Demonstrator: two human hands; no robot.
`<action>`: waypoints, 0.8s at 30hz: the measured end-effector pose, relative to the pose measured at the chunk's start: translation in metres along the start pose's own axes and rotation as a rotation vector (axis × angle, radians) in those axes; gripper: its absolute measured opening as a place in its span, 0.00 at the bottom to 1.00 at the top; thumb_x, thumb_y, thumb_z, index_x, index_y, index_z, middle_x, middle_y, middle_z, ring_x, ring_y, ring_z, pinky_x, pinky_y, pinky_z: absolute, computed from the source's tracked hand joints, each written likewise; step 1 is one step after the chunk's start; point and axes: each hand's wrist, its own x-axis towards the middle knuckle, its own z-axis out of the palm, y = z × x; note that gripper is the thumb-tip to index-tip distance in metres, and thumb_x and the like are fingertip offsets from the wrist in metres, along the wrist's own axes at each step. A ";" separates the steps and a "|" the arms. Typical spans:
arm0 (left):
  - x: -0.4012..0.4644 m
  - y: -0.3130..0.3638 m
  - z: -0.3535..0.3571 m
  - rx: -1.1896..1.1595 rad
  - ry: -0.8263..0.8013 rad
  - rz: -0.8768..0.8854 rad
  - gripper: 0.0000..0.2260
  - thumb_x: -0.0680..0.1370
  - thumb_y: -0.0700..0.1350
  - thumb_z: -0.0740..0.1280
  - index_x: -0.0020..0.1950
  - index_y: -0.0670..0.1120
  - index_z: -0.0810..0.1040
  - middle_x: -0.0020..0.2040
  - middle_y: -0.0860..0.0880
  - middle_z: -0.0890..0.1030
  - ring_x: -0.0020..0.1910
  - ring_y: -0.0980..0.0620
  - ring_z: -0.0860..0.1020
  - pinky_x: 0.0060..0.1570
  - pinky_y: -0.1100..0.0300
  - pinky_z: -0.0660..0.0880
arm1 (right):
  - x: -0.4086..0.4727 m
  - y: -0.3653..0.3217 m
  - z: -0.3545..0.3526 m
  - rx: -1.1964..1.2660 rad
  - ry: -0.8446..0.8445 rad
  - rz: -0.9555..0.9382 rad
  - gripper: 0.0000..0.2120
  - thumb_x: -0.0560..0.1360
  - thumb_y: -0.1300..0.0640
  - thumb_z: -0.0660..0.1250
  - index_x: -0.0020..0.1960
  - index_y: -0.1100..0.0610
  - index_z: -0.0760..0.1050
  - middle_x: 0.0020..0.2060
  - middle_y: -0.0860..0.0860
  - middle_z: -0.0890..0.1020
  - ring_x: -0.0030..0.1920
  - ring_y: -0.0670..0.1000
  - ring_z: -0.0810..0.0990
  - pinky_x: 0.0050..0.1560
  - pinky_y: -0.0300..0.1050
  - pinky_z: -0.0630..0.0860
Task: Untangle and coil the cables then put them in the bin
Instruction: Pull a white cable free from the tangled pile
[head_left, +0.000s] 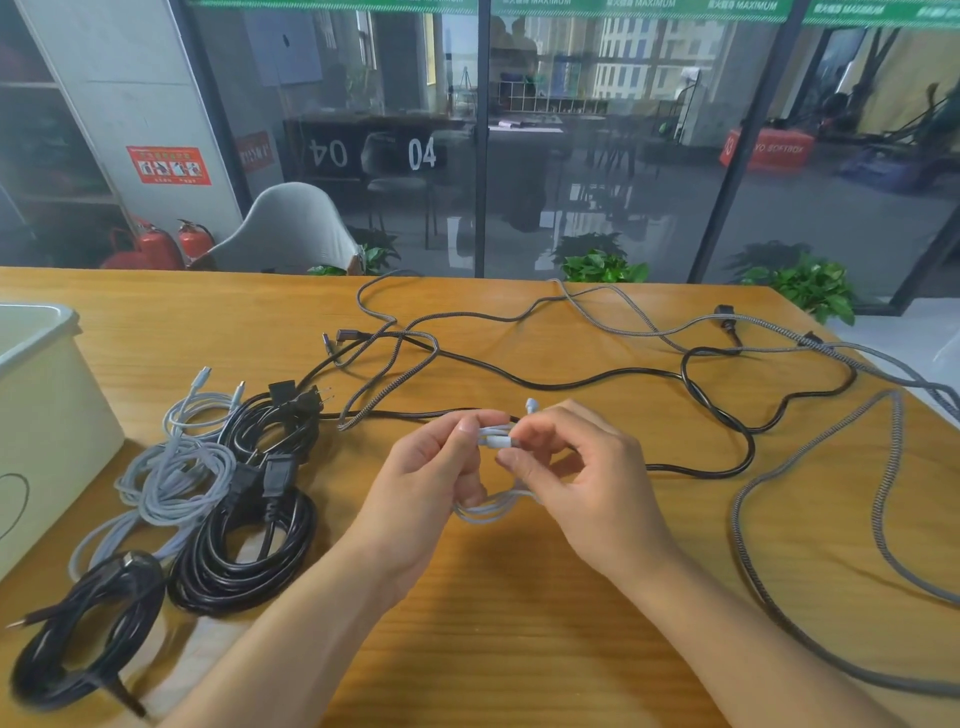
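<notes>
Above the middle of the wooden table (519, 597), my left hand (426, 483) grips a small coil of white cable (491, 506). My right hand (576, 467) pinches the coil's white plug end beside the left thumb. One white connector sticks up between the hands. A pale bin (47, 415) stands at the left edge. Beside it lie coiled cables: light grey ones (171, 467) and black ones (249, 545), with another black coil (78, 639) at the near left. Loose black cable (717, 415) and grey braided cable (779, 483) sprawl tangled over the right half.
A glass wall runs behind the table, with potted plants (602, 265) along its base. A grey chair (291, 228) and red fire extinguishers (161, 244) stand at the back left. The table's right edge slants down at far right.
</notes>
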 end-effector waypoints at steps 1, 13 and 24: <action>0.000 0.000 0.000 0.011 -0.011 0.003 0.15 0.87 0.47 0.58 0.61 0.46 0.85 0.35 0.51 0.63 0.33 0.53 0.63 0.39 0.59 0.69 | 0.000 0.000 0.000 -0.004 0.009 -0.002 0.04 0.76 0.56 0.77 0.48 0.52 0.82 0.42 0.45 0.81 0.42 0.52 0.82 0.43 0.48 0.79; 0.002 0.003 -0.004 0.018 0.028 0.008 0.16 0.87 0.47 0.58 0.58 0.48 0.86 0.36 0.50 0.62 0.35 0.51 0.60 0.39 0.57 0.65 | 0.007 -0.007 -0.003 0.544 -0.043 0.363 0.05 0.81 0.62 0.69 0.53 0.64 0.77 0.41 0.54 0.86 0.44 0.53 0.86 0.52 0.44 0.83; -0.002 0.007 -0.001 -0.132 -0.004 -0.045 0.13 0.83 0.49 0.64 0.58 0.46 0.86 0.36 0.49 0.61 0.35 0.50 0.58 0.36 0.57 0.64 | 0.008 0.008 -0.007 0.190 0.085 0.269 0.16 0.80 0.58 0.71 0.66 0.46 0.77 0.51 0.44 0.81 0.44 0.51 0.84 0.39 0.49 0.85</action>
